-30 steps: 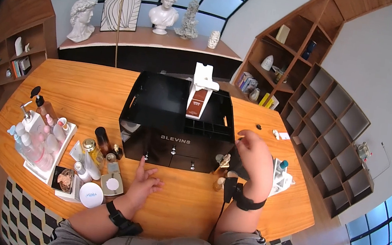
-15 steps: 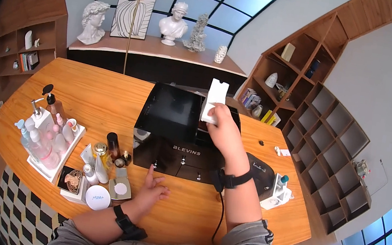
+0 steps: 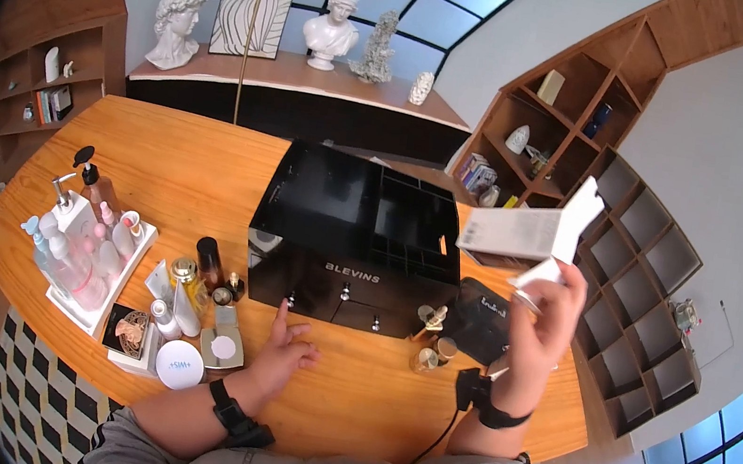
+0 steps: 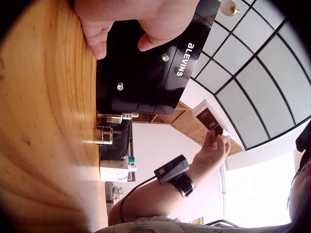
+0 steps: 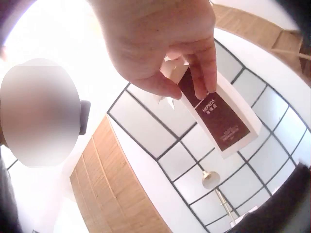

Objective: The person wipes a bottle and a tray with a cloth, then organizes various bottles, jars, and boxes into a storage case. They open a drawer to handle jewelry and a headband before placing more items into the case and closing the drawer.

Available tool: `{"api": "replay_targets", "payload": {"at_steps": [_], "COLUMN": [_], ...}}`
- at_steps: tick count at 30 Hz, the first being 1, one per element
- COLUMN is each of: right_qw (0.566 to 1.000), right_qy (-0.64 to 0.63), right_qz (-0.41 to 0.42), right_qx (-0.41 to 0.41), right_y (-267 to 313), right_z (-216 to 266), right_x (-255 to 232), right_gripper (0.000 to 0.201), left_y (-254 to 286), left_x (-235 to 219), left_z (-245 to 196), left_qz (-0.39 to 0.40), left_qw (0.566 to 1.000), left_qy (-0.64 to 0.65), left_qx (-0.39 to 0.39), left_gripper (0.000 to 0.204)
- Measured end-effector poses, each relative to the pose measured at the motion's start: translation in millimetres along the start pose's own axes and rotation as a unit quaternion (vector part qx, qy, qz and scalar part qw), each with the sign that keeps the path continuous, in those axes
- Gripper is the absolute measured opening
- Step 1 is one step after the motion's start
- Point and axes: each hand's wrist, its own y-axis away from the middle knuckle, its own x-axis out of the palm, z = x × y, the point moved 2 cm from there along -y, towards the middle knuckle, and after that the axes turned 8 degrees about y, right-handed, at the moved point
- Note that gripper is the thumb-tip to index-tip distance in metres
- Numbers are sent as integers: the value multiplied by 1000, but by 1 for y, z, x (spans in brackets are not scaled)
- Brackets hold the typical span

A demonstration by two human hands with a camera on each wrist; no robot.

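My right hand (image 3: 540,327) pinches a white and brown paper carton (image 3: 509,231) by its opened end. The carton is tilted on its side in the air, right of the black organizer (image 3: 319,196), with a white flap sticking up. In the right wrist view, fingers and thumb grip the carton (image 5: 221,119) across its brown printed face. Low in front of the organizer, my left hand (image 3: 284,348) rests by the table with fingers relaxed, holding nothing. Its index fingertip is right at the left lower drawer knob (image 3: 290,300).
A white tray (image 3: 138,261) of pump bottles stands at the left. Beside it are several cosmetics, a white round jar (image 3: 180,365) and an open compact (image 3: 223,347). Small gold-capped bottles (image 3: 431,321) and a black pouch (image 3: 484,324) lie right of the organizer.
My right hand has reached to the organizer's top, taken hold of the carton there, and lifted it away to the right, tipping it sideways. The left hand has stayed by the drawer knob.
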Motion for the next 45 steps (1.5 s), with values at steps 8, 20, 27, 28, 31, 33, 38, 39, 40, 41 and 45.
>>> {"api": "replay_targets", "payload": {"at_steps": [8,20,27,28,31,33,38,39,40,41,45], "right_qw": [969,889,899,912,933,924,907,907,907,906,900], "right_qy": [65,80,191,179,100,64,34,28,22,32,28], "right_qz": [202,382,339,324,329,376,415,416,417,420,434], "right_qx": [125,241,202,178,110,9,-61,-56,-50,-49,-30], "right_y": [50,110,65,57,26,22,30,39,46,51,71], "right_z": [-22,-63,-23,-15,27,38,67,64,61,56,35], "right_x": [-67,-51,-60,-57,-33,-11,50,64,77,89,126], "right_gripper": [23,31,28,27,26,27,32,32,33,34,37], "left_y": [0,0,0,0,0,0,-1,0,2,1,2], "left_x": [1,-1,-1,-1,-3,-2,-4,-3,-1,-2,-2], "left_z": [-3,-3,-4,-4,-3,-2,-2,-3,-4,-4,-2], "left_qz": [-12,-6,-9,-5,5,5,8,6,-1,4,8], "left_qw": [1000,1000,1000,1000,1000,1000,1000,1000,1000,1000,1000], "left_qy": [-4,0,7,6,1,2,9,8,5,7,-1], "left_qx": [-10,-6,-6,-6,-6,-1,-7,-9,-8,-6,-6], "left_gripper": [94,92,92,93,94,94,95,95,94,93,93]}}
